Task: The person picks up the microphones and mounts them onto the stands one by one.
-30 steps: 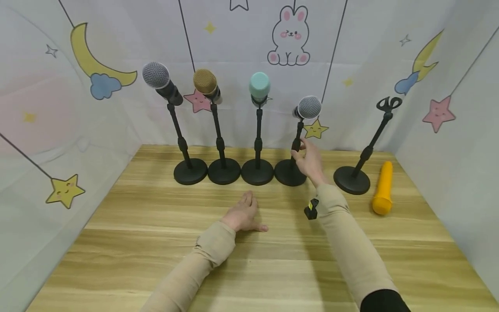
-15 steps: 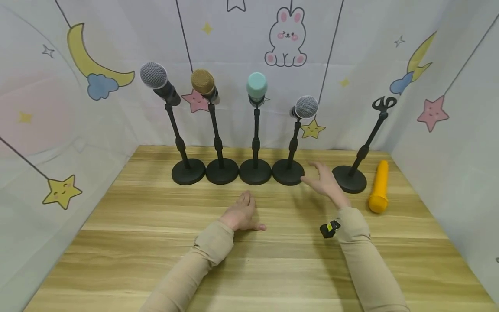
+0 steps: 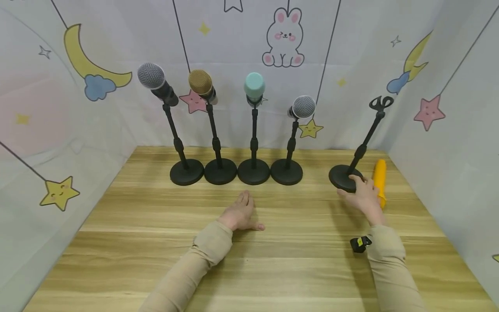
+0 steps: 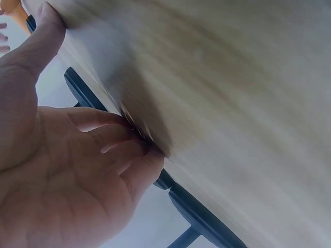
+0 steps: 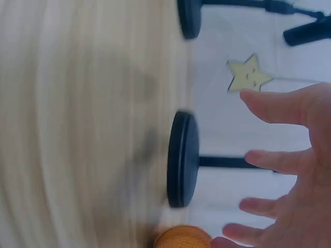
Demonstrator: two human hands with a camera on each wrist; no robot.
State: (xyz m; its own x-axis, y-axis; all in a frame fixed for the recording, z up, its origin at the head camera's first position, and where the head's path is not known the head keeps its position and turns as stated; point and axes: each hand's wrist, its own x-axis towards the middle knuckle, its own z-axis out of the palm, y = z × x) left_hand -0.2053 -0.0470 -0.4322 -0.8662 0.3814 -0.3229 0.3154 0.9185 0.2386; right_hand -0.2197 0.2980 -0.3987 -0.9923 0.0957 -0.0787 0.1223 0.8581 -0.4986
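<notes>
My right hand (image 3: 363, 197) hovers with spread fingers in front of a microphone stand (image 3: 360, 151) whose clip at the top holds no microphone. In the right wrist view, its round black base (image 5: 183, 159) stands just beyond the fingertips. An orange microphone (image 3: 380, 177) lies on the table right of that stand, partly covered by my hand in the head view. My left hand (image 3: 239, 212) rests on the table with its fingertips touching the wood and the thumb out to the side. Black stand bases (image 4: 207, 219) show behind it in the left wrist view.
Several stands line the back of the wooden table (image 3: 249, 268), bearing a silver-headed microphone (image 3: 152, 77), a gold one (image 3: 200, 83), a mint-green one (image 3: 254, 86) and a smaller silver one (image 3: 303, 107). A printed white curtain (image 3: 230, 47) encloses the back and sides.
My right hand has let go of the fourth stand and moved right, to the stand with the bare clip. The left hand has stayed in place; the head view has shifted slightly.
</notes>
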